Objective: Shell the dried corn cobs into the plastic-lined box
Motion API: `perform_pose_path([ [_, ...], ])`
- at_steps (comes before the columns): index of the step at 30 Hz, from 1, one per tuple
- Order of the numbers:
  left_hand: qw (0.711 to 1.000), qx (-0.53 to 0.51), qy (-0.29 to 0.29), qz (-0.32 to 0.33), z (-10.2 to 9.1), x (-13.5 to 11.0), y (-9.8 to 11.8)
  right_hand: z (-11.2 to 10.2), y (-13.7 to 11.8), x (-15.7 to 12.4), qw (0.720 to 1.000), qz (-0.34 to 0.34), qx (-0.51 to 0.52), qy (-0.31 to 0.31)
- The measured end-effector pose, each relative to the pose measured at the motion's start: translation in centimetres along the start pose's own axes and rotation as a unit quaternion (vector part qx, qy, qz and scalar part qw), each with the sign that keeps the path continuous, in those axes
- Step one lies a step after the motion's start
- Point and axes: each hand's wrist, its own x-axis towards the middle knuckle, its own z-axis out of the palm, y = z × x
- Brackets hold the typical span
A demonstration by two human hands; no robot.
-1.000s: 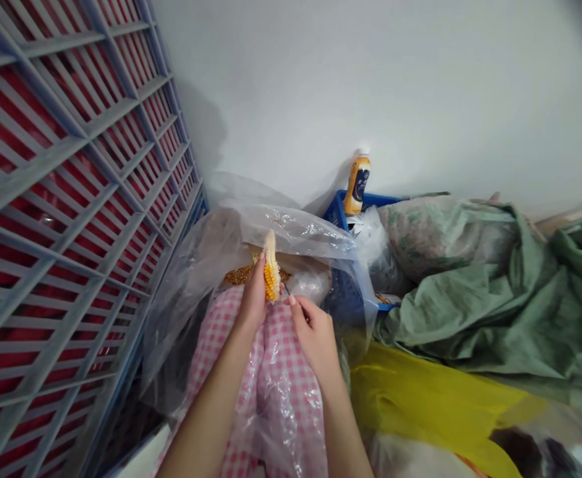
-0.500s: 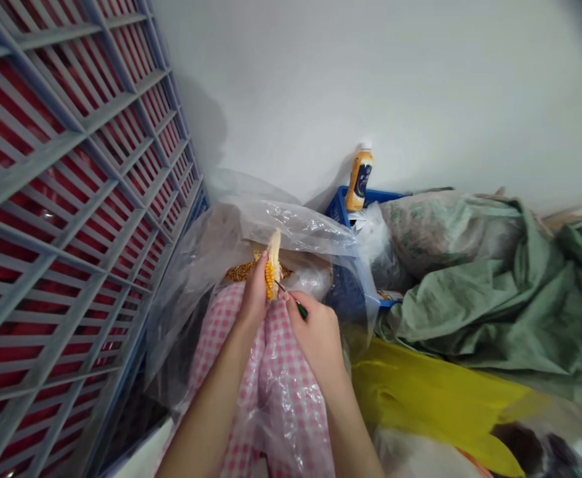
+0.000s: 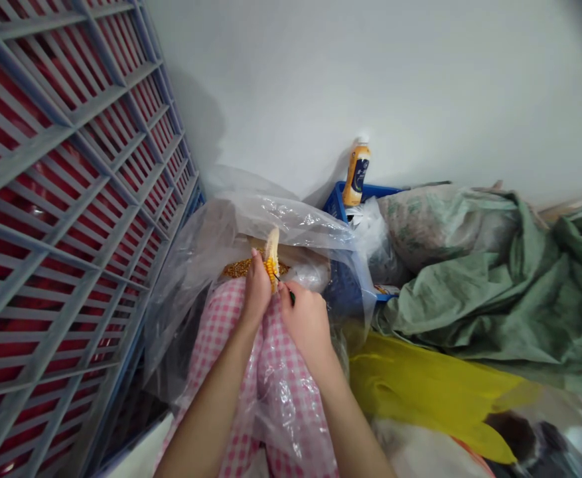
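Observation:
My left hand (image 3: 255,292) is closed round a corn cob (image 3: 271,253), held upright; its upper part is bare and pale, with yellow kernels lower down. My right hand (image 3: 303,317) is closed on a thin tool with a dark green handle (image 3: 291,297), its metal tip touching the kernels. Both hands work over a clear plastic bag (image 3: 291,226) that holds loose yellow kernels (image 3: 237,267). A pink checked cloth (image 3: 275,372) under plastic film lies beneath my forearms.
A grey-blue metal grille over red panels (image 3: 62,199) fills the left side. A blue crate (image 3: 343,199) with an orange bottle (image 3: 358,172) stands by the white wall. Green sacks (image 3: 470,279) and a yellow bag (image 3: 430,392) lie to the right.
My right hand has moved up and left towards the cob, bringing the tool's tip against the kernels. The left hand and the cob have shifted slightly upward.

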Motion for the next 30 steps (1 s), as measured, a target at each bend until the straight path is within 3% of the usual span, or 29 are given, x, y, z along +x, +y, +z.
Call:
perform_pose_path([
  [8,0.995,0.087,0.042,0.006,0.3,-1.4,1.2,4.5,-0.7,-1.0,0.993,0.079,0.055,0.072],
  [14,0.998,0.042,0.019,-0.032,-0.4,-0.4,0.2,2.8,0.9,-0.6,0.983,-0.001,0.179,0.043],
  [19,0.997,0.066,0.011,-0.029,-0.3,0.3,-0.2,0.8,2.3,0.5,0.989,-0.047,0.139,-0.013],
  [30,0.993,0.113,0.015,-0.017,0.4,-0.4,0.8,3.2,0.8,0.2,0.998,0.004,0.042,0.043],
])
